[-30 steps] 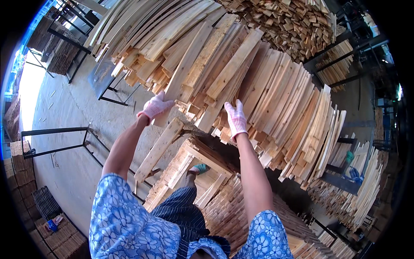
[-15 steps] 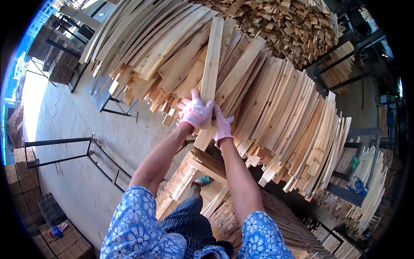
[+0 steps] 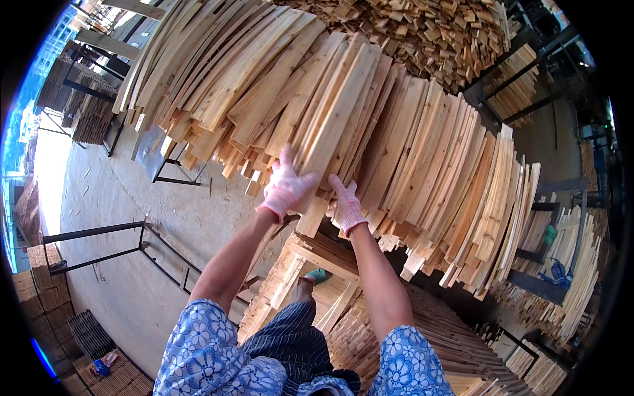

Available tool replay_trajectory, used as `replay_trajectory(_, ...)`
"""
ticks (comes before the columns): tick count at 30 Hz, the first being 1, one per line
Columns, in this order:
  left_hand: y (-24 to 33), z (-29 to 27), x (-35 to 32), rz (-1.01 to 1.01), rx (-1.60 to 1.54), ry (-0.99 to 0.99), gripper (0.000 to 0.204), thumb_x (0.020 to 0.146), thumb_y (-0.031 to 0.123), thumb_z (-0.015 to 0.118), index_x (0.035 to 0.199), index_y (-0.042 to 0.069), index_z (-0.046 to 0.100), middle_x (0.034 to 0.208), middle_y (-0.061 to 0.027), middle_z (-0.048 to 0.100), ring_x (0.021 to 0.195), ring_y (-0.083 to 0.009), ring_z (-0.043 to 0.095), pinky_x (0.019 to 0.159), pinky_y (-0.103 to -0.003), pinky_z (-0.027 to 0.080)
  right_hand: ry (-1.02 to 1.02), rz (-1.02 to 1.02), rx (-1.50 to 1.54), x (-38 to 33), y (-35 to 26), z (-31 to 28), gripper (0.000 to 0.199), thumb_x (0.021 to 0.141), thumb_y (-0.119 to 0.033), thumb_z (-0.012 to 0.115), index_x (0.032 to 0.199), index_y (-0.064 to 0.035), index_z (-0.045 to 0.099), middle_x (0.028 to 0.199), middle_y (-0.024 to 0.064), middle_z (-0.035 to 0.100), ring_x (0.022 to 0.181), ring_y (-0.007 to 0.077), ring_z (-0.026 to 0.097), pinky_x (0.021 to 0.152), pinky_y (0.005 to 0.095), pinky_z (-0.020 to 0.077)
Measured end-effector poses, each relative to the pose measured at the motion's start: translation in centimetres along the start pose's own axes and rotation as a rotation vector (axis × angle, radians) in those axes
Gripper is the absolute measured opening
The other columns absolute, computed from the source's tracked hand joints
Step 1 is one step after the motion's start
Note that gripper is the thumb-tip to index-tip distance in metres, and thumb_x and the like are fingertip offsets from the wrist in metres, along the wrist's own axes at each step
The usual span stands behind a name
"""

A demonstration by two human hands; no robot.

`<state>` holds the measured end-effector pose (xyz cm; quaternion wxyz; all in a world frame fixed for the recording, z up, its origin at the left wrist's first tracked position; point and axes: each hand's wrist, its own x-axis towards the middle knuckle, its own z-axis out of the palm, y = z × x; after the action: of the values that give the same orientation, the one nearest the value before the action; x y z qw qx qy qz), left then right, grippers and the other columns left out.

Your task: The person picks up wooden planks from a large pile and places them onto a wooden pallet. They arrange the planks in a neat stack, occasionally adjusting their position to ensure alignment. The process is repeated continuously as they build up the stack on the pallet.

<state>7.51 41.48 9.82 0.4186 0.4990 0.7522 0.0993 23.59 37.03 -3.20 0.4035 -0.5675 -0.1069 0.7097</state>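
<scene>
Your L hand [image 3: 286,189], approx. centre of frame, is at the lower ends of a few pale planks [image 3: 342,109], thumb & a finger spread apart; can't tell if it's gripping. Your R hand [image 3: 346,206], just R of it, is by the same lower ends, digits apart too; can't tell if it's clasping any wood. Both are gloved in pinkish white. The planks slant up & R from your hands, lying on a big plank row [image 3: 422,152] that runs from upper L to R of centre. Another plank end pokes out below, btwn your hands.

Below centre: a wooden frame [image 3: 317,255] w/ your green shoe [image 3: 319,276] showing inside, then stacked slats [image 3: 343,343] toward bottom R. Top centre-R: a heap of short wood pcs [image 3: 436,39].

L side: black metal frame [image 3: 99,232] on the grey floor [image 3: 112,191]; bundled wood stacks [image 3: 49,290] at lower L, w/ a black ribbed item [image 3: 90,333] nearby. Far R: more slats in a dark rack, w/ a green item [image 3: 550,233] & a blue item [image 3: 558,272], both too small to ID.
</scene>
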Motion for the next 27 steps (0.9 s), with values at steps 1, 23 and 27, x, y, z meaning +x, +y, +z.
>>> replay_trajectory(1, -2.9, 0.1, 2.3, -0.003, -0.071, 0.009, 0.119, 0.075, 0.052, 0.082, 0.165, 0.017, 0.013, 0.152, -0.0274, 0.040, 0.132, -0.0419, 0.054, 0.105, -0.046, 0.050, 0.040, -0.067, -0.049, -1.0, 0.2, 1.4, 0.119, 0.083, -0.053, 0.081, 0.163, -0.0091, 0.005, 0.158, 0.0234, 0.034, 0.139, 0.0440, 0.043, 0.099, 0.0686, 0.0453)
replay_trajectory(23, -21.7, 7.6, 3.1, -0.127, -1.076, -0.622, 0.115, 0.077, 0.072, 0.076, 0.159, 0.007, 0.030, 0.156, -0.0133, 0.044, 0.144, -0.0261, 0.041, 0.120, -0.045, 0.034, 0.045, -0.090, 0.004, -3.5, 11.4, -6.0, 0.088, 0.093, -0.066, 0.064, 0.153, -0.0075, 0.035, 0.152, 0.0106, 0.047, 0.137, 0.0246, 0.047, 0.112, 0.0426, 0.0420)
replay_trajectory(27, -18.6, 7.6, -0.3, -0.083, -0.971, -0.722, 0.104, 0.080, 0.060, 0.082, 0.158, 0.012, 0.034, 0.147, -0.0070, 0.052, 0.136, -0.0218, 0.048, 0.116, -0.043, 0.041, -0.024, -0.066, 0.205, -6.8, 11.2, -6.7, 0.083, 0.099, -0.062, 0.058, 0.156, -0.0042, 0.036, 0.155, 0.0116, 0.046, 0.139, 0.0217, 0.045, 0.119, 0.0367, 0.0343)
